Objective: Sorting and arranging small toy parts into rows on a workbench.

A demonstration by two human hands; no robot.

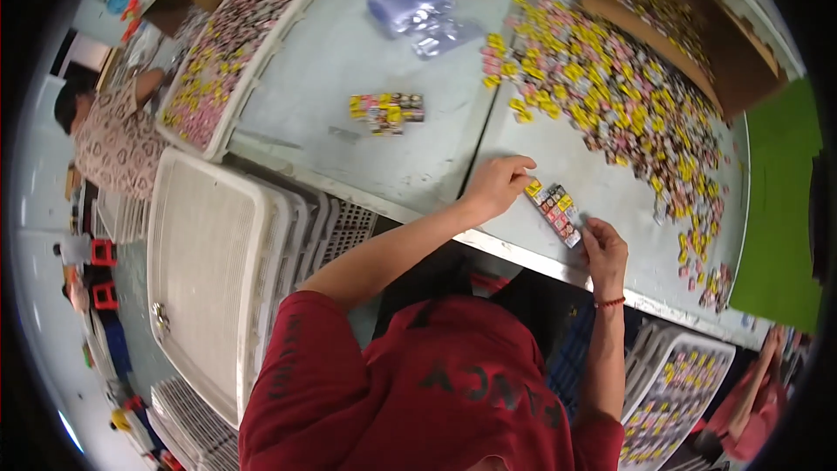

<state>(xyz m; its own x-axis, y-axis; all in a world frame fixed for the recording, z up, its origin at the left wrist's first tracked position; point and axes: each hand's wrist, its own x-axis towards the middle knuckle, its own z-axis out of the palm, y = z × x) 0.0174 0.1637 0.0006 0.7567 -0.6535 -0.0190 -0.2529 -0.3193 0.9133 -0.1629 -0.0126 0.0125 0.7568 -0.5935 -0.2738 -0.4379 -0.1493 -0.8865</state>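
Small square packets in yellow, pink, black and white lie in a tight two-row block (pixel 554 213) on the table before me. At the block's far left end is my left hand (pixel 499 187), its index finger stretched out and its thumb beside the yellow end packet. My right hand (pixel 608 253), with a red bead bracelet on the wrist, stands at the near right end, thumb and forefinger apart and curved toward the block. Neither hand wraps round it. Further left rests another cluster of packets (pixel 388 113), some stacked.
Loose packets (pixel 610 78) spread across the right side, below an open cardboard box (pixel 689 26). Clear plastic bags (pixel 410 4) lie at the back. A filled white tray (pixel 231 135) stands left, above stacked trays (pixel 205 270). A co-worker (pixel 122 135) is at far left.
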